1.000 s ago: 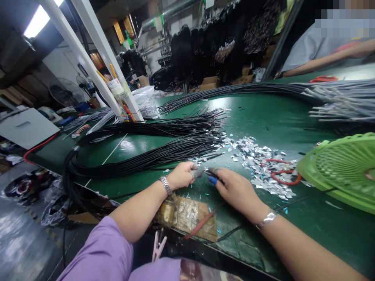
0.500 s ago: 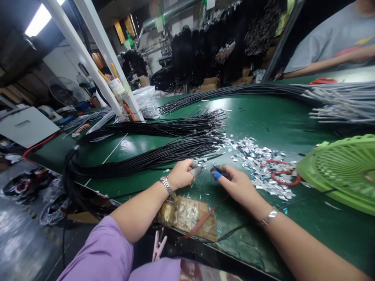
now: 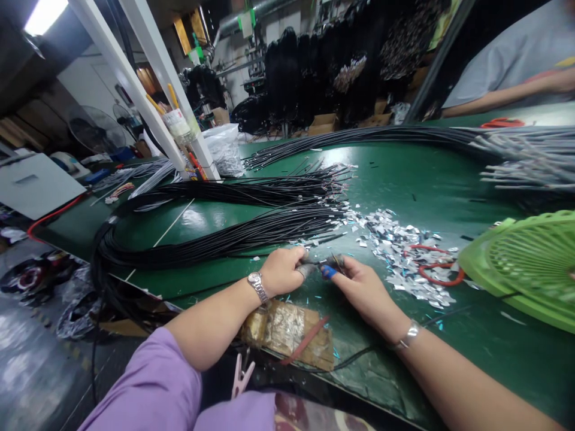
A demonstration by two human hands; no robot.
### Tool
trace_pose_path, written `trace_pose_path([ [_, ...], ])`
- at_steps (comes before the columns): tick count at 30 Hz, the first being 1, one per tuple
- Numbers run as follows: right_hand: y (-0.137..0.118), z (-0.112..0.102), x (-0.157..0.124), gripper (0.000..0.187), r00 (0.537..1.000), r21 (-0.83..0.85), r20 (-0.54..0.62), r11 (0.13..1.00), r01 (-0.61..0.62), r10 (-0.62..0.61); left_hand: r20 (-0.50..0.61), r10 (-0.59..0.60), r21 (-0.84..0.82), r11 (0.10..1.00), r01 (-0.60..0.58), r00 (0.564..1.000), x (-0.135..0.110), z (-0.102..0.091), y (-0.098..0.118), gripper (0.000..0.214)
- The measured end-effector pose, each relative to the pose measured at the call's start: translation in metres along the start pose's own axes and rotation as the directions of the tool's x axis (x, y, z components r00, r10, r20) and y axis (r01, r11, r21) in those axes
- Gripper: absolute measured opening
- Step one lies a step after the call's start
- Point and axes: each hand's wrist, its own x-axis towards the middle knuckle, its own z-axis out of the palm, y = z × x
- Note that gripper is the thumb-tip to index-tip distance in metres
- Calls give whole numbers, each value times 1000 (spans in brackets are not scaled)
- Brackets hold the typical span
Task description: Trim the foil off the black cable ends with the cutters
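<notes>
My left hand [image 3: 287,269] is closed in a pinch on a thin black cable, whose end points toward my other hand. A grey covering wraps its fingertips. Just to the right, my right hand [image 3: 350,276], with blue tape on the thumb, is closed at the cable's tip. Something small and dark lies in its fingers, too hidden to name. Behind my hands, a bundle of black cables [image 3: 233,236] lies with its ends toward the right. Silver foil scraps [image 3: 390,239] are heaped beyond my right hand.
A green fan cover [image 3: 530,263] stands at the right, beside red-handled loops [image 3: 440,272]. Grey cables [image 3: 525,158] lie farther back. A taped cardboard piece [image 3: 287,329] sits at the green table's front edge. White posts [image 3: 130,84] rise at left. Another person's arm [image 3: 503,99] rests across the table.
My right hand has moved slightly left, and the gap between my hands has narrowed. The cable end now reaches the right fingers. The view has shifted a little.
</notes>
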Motion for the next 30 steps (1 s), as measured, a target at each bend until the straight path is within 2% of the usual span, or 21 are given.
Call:
trace_pose_path([
  [3,-1,0,0,23,1000,32,15,999,-20,20,67,-49,-213,975,62,997,1,3,-3,8],
  [6,-5,1,1,25,998,70,21,996,-56,55,171,-114,-374,912,171,979,2,4,-4,10],
  [9,-9,2,1,28,996,100,12,990,-94,93,247,-149,-465,849,252,957,4,3,-2,19],
  [12,-10,3,0,30,994,106,0,988,-108,109,279,-153,-506,816,280,948,5,2,0,28],
  [17,-4,-1,5,25,992,61,-63,992,-107,111,276,-148,-546,789,281,950,5,2,0,29],
  [19,-2,-5,8,21,991,-18,-112,997,-78,75,235,-152,-575,775,264,960,5,3,-1,28],
  [21,-3,-9,8,21,991,-168,-135,985,-25,2,162,-181,-589,771,242,970,5,3,-3,26],
  [23,-6,-11,5,23,991,-375,-97,926,49,-92,68,-211,-568,795,212,975,4,4,-5,22],
  [25,-10,-11,-2,24,979,-565,-21,810,155,-202,-36,-200,-490,857,157,979,3,3,-7,18],
  [28,-17,-11,-12,23,921,-744,69,595,303,-382,-145,-120,-258,963,80,982,1,-1,-8,13],
  [30,-20,-12,-17,20,884,-819,114,460,342,-454,-162,-80,-84,994,67,984,0,-5,-6,11],
])
